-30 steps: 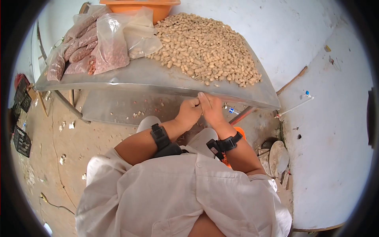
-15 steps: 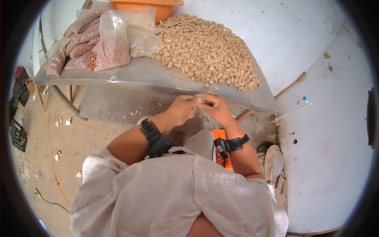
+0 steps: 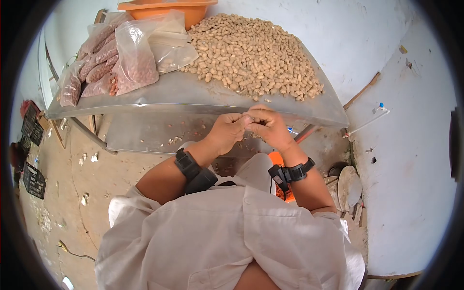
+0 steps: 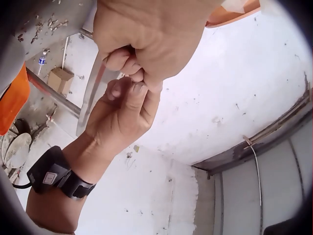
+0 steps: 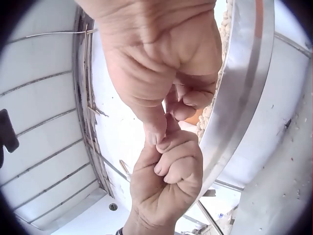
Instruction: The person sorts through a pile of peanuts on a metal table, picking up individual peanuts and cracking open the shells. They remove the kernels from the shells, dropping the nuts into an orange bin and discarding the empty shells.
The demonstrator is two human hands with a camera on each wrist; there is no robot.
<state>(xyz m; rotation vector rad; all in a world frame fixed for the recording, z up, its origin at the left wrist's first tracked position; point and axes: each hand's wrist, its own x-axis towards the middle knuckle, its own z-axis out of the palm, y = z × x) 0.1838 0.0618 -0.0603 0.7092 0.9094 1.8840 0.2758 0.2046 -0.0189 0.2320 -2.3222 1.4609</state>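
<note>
My left hand (image 3: 226,133) and right hand (image 3: 271,126) meet at the fingertips just in front of the table's near edge. Both have curled fingers and pinch a small peanut between them, mostly hidden by the fingertips. In the left wrist view the right hand (image 4: 128,110) comes up from below, its thumb against the left fingers. From the right wrist view, the left hand (image 5: 168,174) shows its fingers folded in, thumb and forefinger tips touching the right thumb. Behind them a large heap of unshelled peanuts (image 3: 251,55) covers the right of the metal table (image 3: 159,96).
Plastic bags of reddish shelled peanuts (image 3: 137,70) lie on the table's left, with an orange basin (image 3: 169,14) behind. A lower shelf (image 3: 140,130) carries scattered shells and kernels. An orange container (image 3: 276,159) with reddish kernels stands by the right knee. A white wall (image 3: 401,159) borders the right.
One second ago the hands were pressed together at the table edge. The right fingers have since spread into an arch, with the fingertips still meeting the left hand's. The head view has shifted slightly.
</note>
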